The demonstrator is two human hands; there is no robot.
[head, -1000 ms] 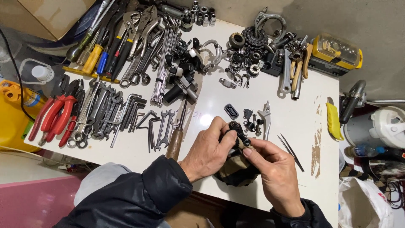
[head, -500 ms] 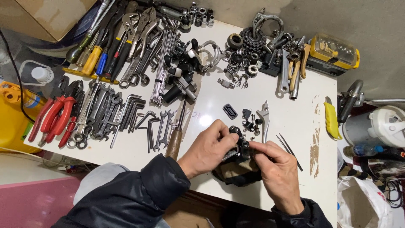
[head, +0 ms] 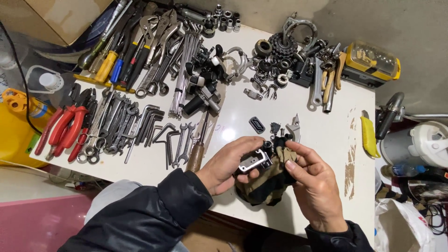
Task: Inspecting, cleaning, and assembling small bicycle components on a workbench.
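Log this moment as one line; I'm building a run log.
left hand: holds small metal part | right hand: holds dark rag against it | white table: wrenches, red pliers

This is a workshop. A white table holds rows of wrenches, red-handled pliers, and bicycle sprockets.

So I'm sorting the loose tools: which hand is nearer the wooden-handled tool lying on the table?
Left. The left hand sits right beside the wooden-handled tool; the right hand is farther off, beyond the dark rag.
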